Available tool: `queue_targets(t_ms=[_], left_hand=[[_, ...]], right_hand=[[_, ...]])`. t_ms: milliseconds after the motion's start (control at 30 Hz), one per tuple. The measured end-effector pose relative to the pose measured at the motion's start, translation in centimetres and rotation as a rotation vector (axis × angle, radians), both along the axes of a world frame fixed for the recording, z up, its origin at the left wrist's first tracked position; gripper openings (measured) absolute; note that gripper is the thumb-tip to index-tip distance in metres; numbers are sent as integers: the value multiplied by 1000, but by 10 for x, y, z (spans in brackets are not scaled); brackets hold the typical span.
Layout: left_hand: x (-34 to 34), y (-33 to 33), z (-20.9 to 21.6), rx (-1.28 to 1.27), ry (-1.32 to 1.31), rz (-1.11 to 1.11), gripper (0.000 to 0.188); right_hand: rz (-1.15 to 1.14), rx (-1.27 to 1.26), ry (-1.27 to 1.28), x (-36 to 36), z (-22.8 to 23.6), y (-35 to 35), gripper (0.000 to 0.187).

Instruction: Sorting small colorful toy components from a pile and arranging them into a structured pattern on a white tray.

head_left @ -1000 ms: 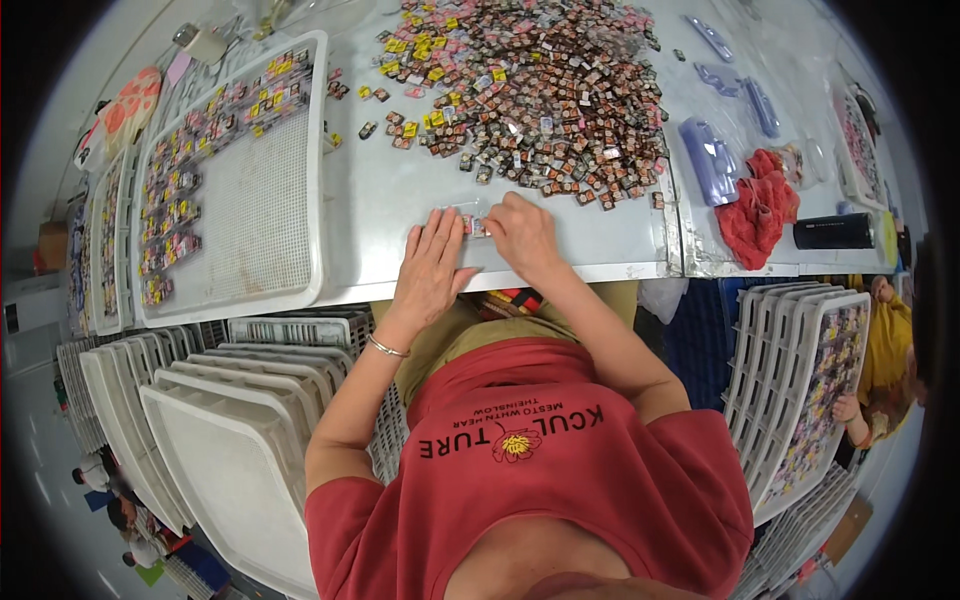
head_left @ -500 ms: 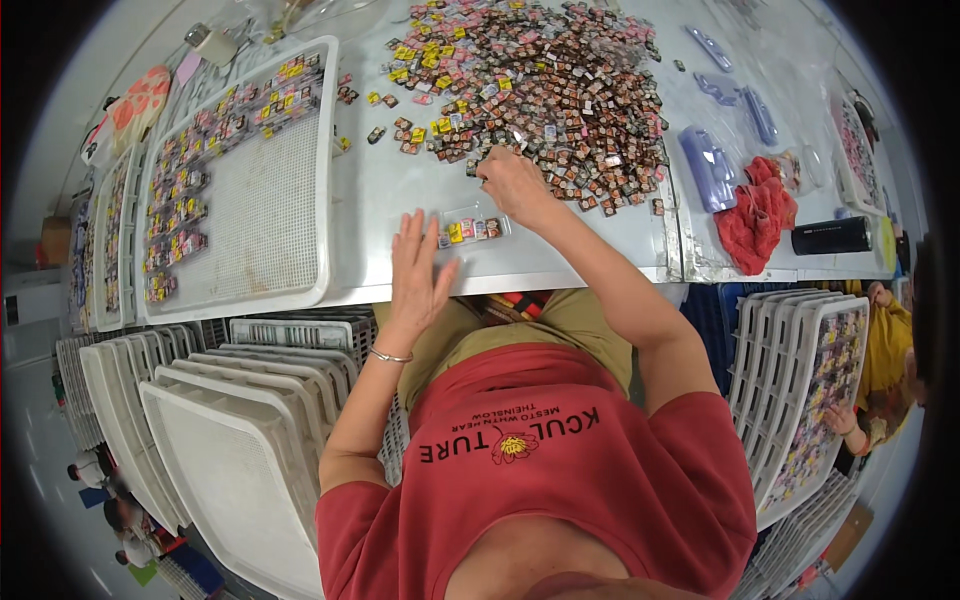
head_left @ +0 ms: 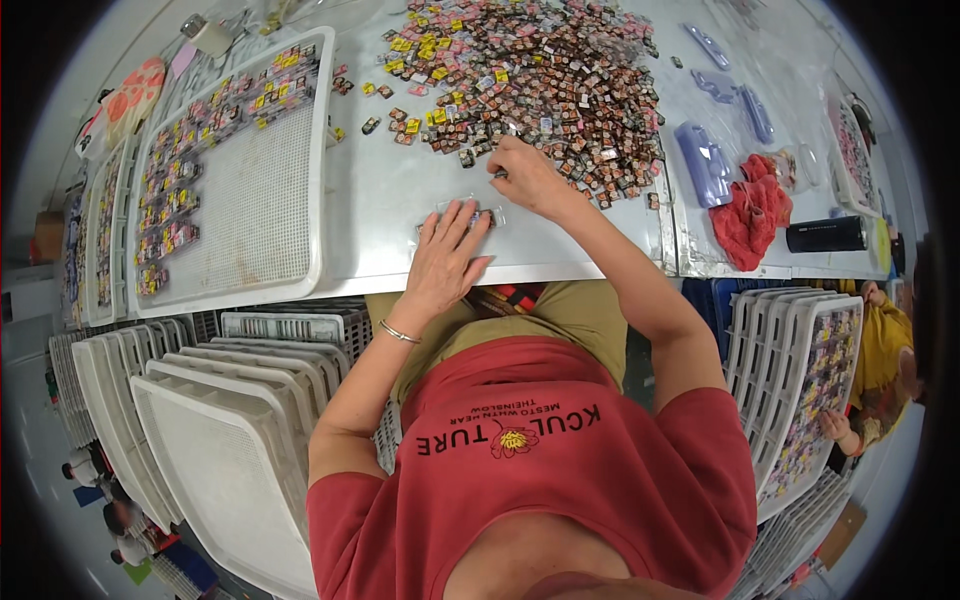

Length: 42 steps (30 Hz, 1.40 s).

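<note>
Overhead, a person in a red shirt sits at a pale grey table (head_left: pixel 380 190) that fills the upper half of the frame. Their left hand (head_left: pixel 445 258) lies flat just left of centre, fingers spread and open, the fingertips pressing down a small clear plastic strip (head_left: pixel 470 212). Just up and to the right, the right hand (head_left: pixel 530 178) is curled, its fingertips pinched at the lower edge of a big heap of small wrapped pieces (head_left: pixel 535 75), brown, yellow and pink; what it pinches is too small to tell. A white mesh tray (head_left: pixel 240 190) with rows of the same pieces sits at upper left. A red cloth (head_left: pixel 752 208) lies at right. Empty white trays (head_left: pixel 200 430) stand stacked at lower left.
</note>
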<state>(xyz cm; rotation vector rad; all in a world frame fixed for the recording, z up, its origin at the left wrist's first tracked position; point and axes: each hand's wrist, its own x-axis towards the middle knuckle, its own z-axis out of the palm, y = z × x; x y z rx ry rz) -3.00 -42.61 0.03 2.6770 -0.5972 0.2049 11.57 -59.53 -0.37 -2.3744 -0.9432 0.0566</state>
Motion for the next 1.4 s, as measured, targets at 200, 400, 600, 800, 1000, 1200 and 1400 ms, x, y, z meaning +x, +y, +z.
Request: queue_targets(t_ms=[200,400,600,800,1000,1200,1400], left_hand=[[-1,-1,-2,5,-4,1,55],[0,-1,-5,1,-22,8,55],[0,-1,-3,4,-24,11,55],[-1,-1,-4,-54,-2,26,55],[-2,-1,-4,-71,-19,48,52],[-1,-1,-3,-91,-31,46,51],[-2,2,-8,-110,-52,50,51]], right_hand=[[15,154,29,-7,12,-15,26],[263,-7,151,-34,21,-8,26],[141,221,110,-48,6,-12,21],[74,283,279,-43,-3,-11,21],[-93,236,178,-56,-8,-11,31],[47,149,149,-42,0,-14,18],[203,-128,46,-31,21,7,12]])
